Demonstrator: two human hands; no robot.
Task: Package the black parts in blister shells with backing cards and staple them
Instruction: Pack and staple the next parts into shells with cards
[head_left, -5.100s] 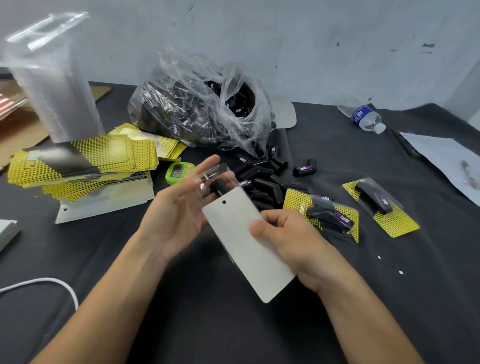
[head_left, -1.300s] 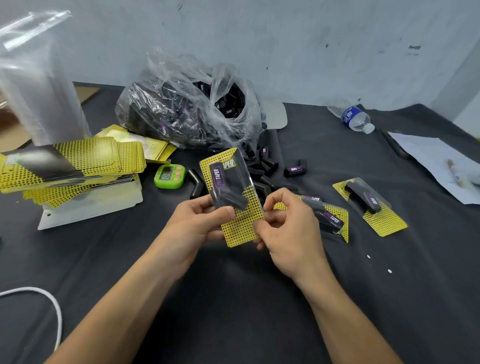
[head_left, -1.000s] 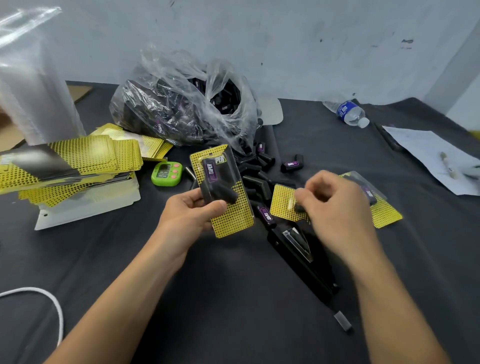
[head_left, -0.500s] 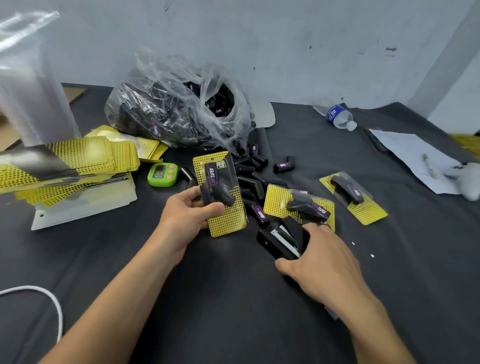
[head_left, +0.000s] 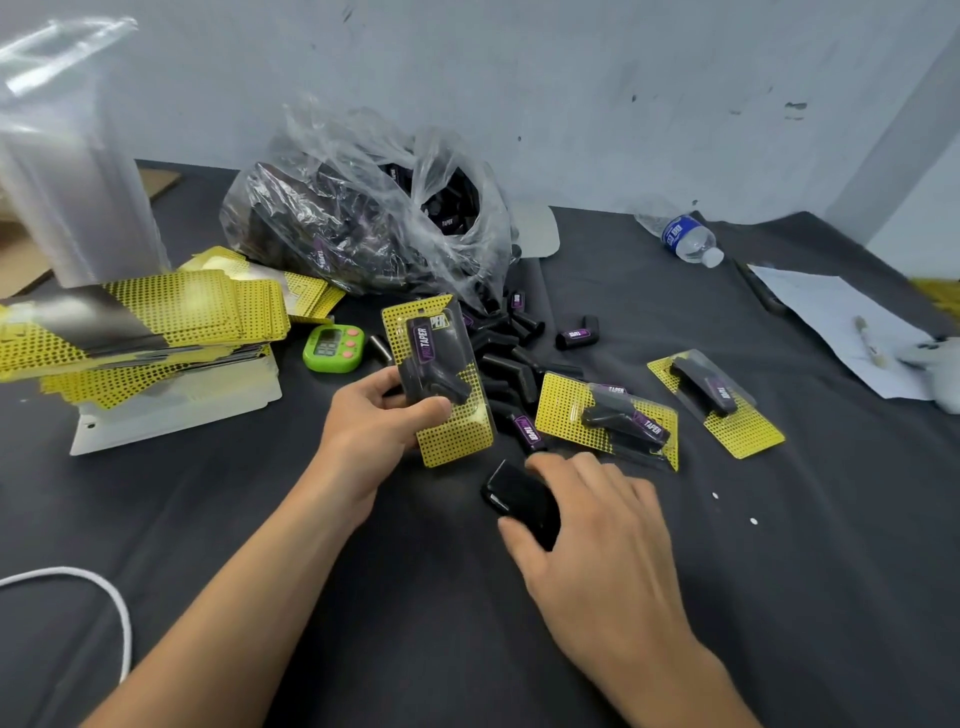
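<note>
Head view: left hand (head_left: 374, 421) clamps a yellow blister pack (head_left: 452, 426), thumb across the shell front, black part (head_left: 431, 364) inside, pack held tilted just above the counter (head_left: 415, 623). Right hand (head_left: 597, 525) sits low on the counter, fingers and thumb curled round a black stapler (head_left: 519, 499), just below the pack, apart from it. Loose black parts (head_left: 509, 358) spill from a clear plastic bag (head_left: 374, 218) behind. Two more filled packs (head_left: 561, 410) lie flat at right. Backing cards (head_left: 156, 322) stacked at left, clear shells (head_left: 67, 171) stacked behind them, green timer (head_left: 332, 348) between cards and held pack. Water bottle (head_left: 685, 239) lies far right.
</note>
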